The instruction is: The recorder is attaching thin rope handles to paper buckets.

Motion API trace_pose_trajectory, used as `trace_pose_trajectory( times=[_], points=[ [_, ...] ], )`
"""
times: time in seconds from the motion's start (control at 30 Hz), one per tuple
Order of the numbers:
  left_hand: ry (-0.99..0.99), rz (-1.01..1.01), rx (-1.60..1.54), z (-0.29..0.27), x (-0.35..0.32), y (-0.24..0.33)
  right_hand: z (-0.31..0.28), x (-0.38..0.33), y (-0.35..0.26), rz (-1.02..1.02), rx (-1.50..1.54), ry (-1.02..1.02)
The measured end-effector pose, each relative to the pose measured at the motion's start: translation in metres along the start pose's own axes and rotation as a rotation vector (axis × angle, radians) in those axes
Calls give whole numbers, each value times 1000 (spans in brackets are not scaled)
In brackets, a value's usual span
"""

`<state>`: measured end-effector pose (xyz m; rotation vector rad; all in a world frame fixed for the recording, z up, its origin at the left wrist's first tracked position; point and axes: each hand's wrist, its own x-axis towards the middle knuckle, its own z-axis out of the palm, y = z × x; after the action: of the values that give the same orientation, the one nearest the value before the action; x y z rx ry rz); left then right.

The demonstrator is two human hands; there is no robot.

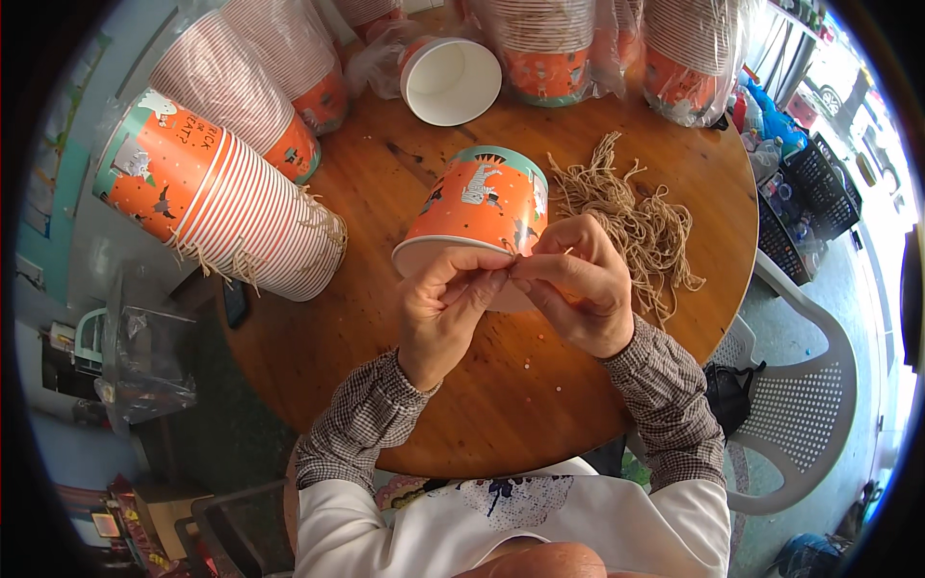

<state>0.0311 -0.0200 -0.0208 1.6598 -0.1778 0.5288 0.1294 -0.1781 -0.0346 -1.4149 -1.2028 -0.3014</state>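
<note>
An orange paper bucket point(472, 207) with a teal band and printed figures lies tilted on the table, its white rim toward me. Close to that rim, my left hand point(445, 308) and my right hand point(583, 289) meet fingertip to fingertip, both pinched closed. A small bit of tan twine shows between the fingers and above the right hand; most of it is hidden. Beyond my right hand spreads a loose heap of the same twine point(636, 217). To the left lies a nested stack of buckets point(226, 197) with twine pieces hanging along their rims.
Plastic-wrapped bucket stacks point(544, 58) line the far side of the round wooden table point(385, 424). An open white-lined bucket point(451, 82) lies among them. A dark phone point(234, 302) rests at the left edge. A white plastic chair point(795, 414) and black crates point(819, 183) stand to the right.
</note>
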Motion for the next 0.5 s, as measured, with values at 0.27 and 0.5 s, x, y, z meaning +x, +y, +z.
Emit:
trace_pose_trajectory(
  times=[0.27, 0.5],
  points=[
    [0, -16, -1, 1, 0, -9, 2, 0, 2, 107, -36, 70],
    [31, -15, 47, 2, 1, -4, 0, 0, 7, 90, -27, 79]
  ],
)
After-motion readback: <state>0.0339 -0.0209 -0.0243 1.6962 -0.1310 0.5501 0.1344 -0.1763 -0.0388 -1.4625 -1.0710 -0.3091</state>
